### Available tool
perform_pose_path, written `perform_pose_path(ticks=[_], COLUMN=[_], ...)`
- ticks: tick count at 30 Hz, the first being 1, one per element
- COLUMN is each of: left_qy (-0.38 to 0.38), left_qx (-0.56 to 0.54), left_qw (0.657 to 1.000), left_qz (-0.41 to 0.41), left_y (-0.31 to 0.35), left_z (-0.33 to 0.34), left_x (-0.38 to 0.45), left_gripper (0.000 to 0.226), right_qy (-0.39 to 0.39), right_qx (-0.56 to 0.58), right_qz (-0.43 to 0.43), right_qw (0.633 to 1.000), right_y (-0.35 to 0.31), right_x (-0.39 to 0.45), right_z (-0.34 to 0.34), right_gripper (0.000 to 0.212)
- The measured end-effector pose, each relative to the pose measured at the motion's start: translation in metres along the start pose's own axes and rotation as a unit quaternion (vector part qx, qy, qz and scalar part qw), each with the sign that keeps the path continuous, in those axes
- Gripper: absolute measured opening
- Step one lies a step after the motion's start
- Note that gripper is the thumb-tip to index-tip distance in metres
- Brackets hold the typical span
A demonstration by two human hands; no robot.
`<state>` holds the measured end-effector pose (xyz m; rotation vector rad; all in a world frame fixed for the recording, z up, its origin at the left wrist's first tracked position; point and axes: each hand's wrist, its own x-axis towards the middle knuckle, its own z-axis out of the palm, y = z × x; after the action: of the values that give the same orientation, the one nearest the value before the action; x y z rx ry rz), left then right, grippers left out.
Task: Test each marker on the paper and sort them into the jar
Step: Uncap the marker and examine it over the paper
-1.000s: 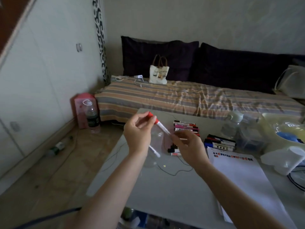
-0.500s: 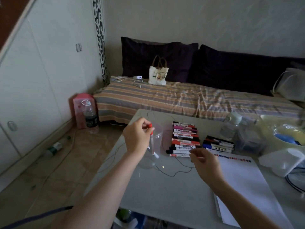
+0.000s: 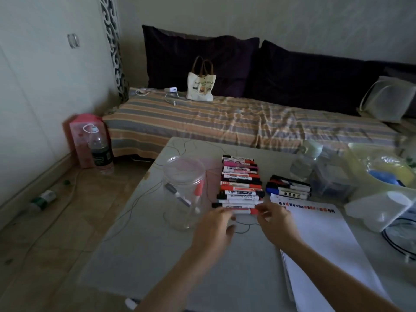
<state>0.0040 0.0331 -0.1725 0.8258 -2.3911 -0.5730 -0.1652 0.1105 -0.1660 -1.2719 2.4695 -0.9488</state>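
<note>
A clear jar (image 3: 184,174) stands on the table (image 3: 157,255) and holds two markers, one black-capped (image 3: 177,195) and one red-capped (image 3: 197,194). Right of it lies a row of several markers (image 3: 240,181). The nearest one, a white marker with a red cap (image 3: 244,211), lies between my hands. My left hand (image 3: 213,230) pinches its left end and my right hand (image 3: 275,221) pinches the red cap end; both are blurred. A second small group of markers (image 3: 289,189) lies further right. The white paper (image 3: 326,248) has colour marks along its top edge.
A water bottle (image 3: 305,163), a clear plastic box (image 3: 333,180), a yellowish bag (image 3: 382,167) and a white foam piece (image 3: 380,208) crowd the table's right side. A thin black cable (image 3: 244,229) runs under my hands. A striped bed (image 3: 225,122) stands behind.
My left hand lowered the red-capped marker into the jar, let go and moved right to the nearest marker of the row. My right hand came forward to that marker's cap end.
</note>
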Motion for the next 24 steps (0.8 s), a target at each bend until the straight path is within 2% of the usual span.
perform_pose_path(ticks=[3, 6, 12, 16, 18, 19, 20, 21, 22, 23, 24], left_qy=[-0.031, -0.043, -0.006, 0.008, -0.002, -0.003, 0.001, 0.008, 0.018, 0.019, 0.012], left_qx=[0.026, 0.057, 0.05, 0.042, 0.036, 0.03, 0.017, -0.002, -0.025, -0.054, -0.098], left_qw=[0.999, 0.996, 0.998, 0.999, 0.998, 0.998, 0.998, 0.998, 0.997, 0.995, 0.99], left_qz=[-0.031, -0.047, -0.039, -0.034, -0.048, -0.055, -0.061, -0.065, -0.07, -0.084, -0.104], left_y=[-0.016, -0.023, -0.03, -0.031, -0.03, -0.029, -0.027, -0.024, -0.022, -0.018, -0.015], left_z=[0.019, 0.028, 0.037, 0.038, 0.037, 0.037, 0.036, 0.035, 0.034, 0.034, 0.034], left_x=[-0.006, -0.003, -0.004, -0.002, -0.001, 0.0, 0.001, 0.002, 0.004, 0.006, 0.007], left_gripper=[0.024, 0.026, 0.02, 0.017, 0.02, 0.02, 0.019, 0.017, 0.015, 0.013, 0.012], right_qy=[0.011, -0.016, -0.063, -0.095, -0.1, -0.086, -0.065, -0.042, -0.021, -0.006, 0.001], right_qx=[-0.087, -0.125, -0.191, -0.223, -0.167, -0.112, -0.053, 0.005, 0.068, 0.138, 0.21], right_qz=[-0.065, -0.107, -0.189, -0.195, -0.154, -0.128, -0.101, -0.07, -0.024, 0.03, 0.079], right_qw=[0.994, 0.986, 0.961, 0.95, 0.969, 0.982, 0.991, 0.997, 0.997, 0.99, 0.975], right_y=[0.008, 0.004, 0.005, 0.003, -0.007, -0.013, -0.017, -0.019, -0.017, -0.013, -0.008], right_x=[0.014, 0.027, 0.033, 0.032, 0.029, 0.026, 0.024, 0.023, 0.022, 0.018, 0.014], right_z=[0.008, 0.016, 0.033, 0.034, 0.027, 0.021, 0.013, 0.005, -0.004, -0.013, -0.023], right_gripper=[0.023, 0.027, 0.025, 0.031, 0.05, 0.064, 0.068, 0.057, 0.037, 0.02, 0.012])
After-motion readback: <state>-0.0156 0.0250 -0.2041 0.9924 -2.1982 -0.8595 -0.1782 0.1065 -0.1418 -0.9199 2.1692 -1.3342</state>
